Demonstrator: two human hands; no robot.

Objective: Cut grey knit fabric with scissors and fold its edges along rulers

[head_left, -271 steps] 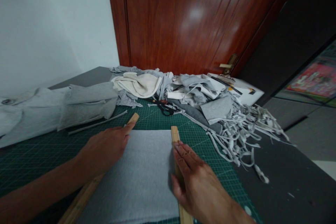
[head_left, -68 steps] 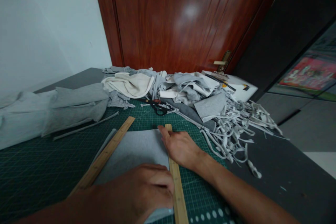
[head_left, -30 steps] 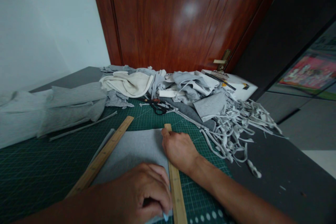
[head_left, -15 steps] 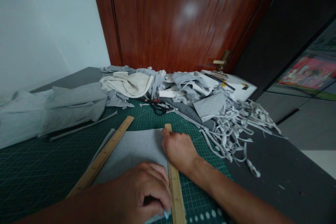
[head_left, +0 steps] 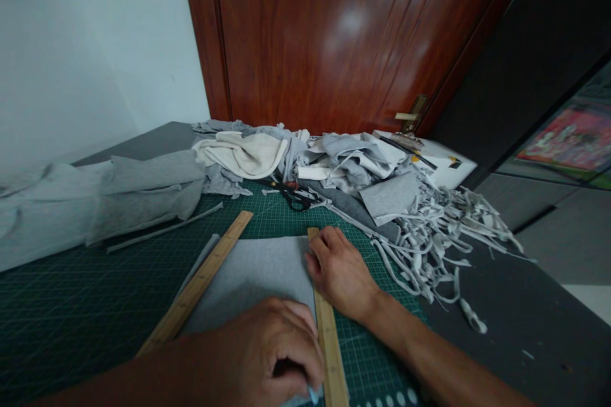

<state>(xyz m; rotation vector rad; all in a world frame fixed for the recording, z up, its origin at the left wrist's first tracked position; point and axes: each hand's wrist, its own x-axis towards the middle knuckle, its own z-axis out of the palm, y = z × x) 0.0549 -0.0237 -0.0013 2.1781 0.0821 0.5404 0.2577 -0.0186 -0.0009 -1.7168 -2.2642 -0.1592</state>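
A grey piece of fabric lies flat on the green cutting mat. Along its right edge runs a wooden ruler. My right hand is at the far end of this ruler, its fingers curled against it. Closer to me, my left hand is over the fabric, closed on a small light-blue marking tool, whose tip shows beside the ruler; the rest is hidden in the fingers. A second wooden ruler lies slanted along the fabric's left side, partly covered by my left forearm.
Black-handled scissors lie beyond the fabric. Heaped cloth pieces line the back, with tangled fabric strips at right. Folded grey cloth lies at left. A white box stands before the wooden door.
The whole view has shifted slightly, so things appear farther right. My right hand's fingers have curled and shifted at the ruler's far end. My left hand keeps nearly the same place over the fabric.
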